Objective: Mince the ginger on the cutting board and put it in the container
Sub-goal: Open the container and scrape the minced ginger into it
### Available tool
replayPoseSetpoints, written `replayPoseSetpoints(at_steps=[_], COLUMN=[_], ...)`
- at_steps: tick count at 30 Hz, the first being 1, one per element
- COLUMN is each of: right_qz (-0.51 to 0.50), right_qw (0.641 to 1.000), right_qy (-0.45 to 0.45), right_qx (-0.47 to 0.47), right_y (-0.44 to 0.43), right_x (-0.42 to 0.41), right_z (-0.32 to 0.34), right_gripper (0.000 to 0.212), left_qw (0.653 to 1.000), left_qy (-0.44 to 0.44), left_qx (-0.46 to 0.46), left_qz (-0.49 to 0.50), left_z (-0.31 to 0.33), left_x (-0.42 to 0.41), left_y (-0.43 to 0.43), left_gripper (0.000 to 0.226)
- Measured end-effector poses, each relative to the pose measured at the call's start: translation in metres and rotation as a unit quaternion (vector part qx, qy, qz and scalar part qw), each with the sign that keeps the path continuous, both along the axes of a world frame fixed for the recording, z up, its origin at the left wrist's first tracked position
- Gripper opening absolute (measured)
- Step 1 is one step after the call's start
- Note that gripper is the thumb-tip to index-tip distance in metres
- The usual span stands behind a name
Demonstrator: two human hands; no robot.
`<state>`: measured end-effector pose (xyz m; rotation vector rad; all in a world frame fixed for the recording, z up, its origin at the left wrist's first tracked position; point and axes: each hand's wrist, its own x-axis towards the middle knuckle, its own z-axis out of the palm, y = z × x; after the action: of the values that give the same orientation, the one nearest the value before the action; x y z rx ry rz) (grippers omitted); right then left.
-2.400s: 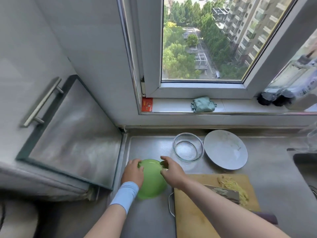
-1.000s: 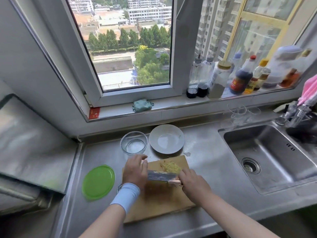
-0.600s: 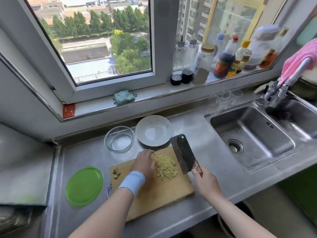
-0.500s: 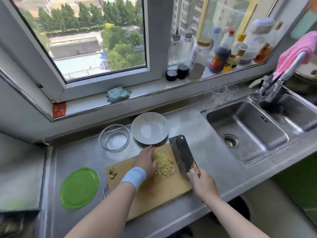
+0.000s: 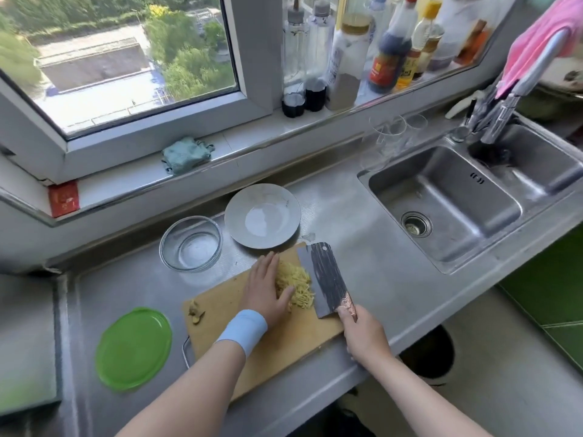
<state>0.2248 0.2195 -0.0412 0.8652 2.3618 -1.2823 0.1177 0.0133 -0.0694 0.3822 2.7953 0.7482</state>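
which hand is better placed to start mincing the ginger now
Right. The right hand grips the cleaver by its handle, blade beside the ginger shreds on the cutting board. The left hand lies flat against the pile, holding no tool.

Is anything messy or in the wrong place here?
Only small things. A pale scrap lies on the counter, off the board, beside the plate. Two ginger bits sit at the board's left edge, apart from the pile. Nothing looks spilled or broken.
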Motion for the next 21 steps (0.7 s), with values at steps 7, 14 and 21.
replayPoseSetpoints(at_steps=[7, 14, 21], right_qz=[0.046, 0.046, 0.047], right_qw=[0.999, 0.999, 0.999], right_qy=[-0.003, 0.015, 0.01], right_qx=[0.009, 0.02, 0.022], right_y=[-0.019, -0.041, -0.047], right_x=[-0.001, 0.003, 0.003], right_z=[-0.002, -0.003, -0.008], right_gripper=[0.031, 0.028, 0.026], left_qw=[0.997, 0.973, 0.989], left_qy=[-0.009, 0.089, 0.038], left_qx=[0.061, 0.171, 0.127], left_qz=[0.043, 0.125, 0.059], left_z=[-0.015, -0.018, -0.022], left_x=[0.003, 0.015, 0.005], left_y=[0.015, 0.015, 0.025], left_gripper=[0.102, 0.075, 0.093])
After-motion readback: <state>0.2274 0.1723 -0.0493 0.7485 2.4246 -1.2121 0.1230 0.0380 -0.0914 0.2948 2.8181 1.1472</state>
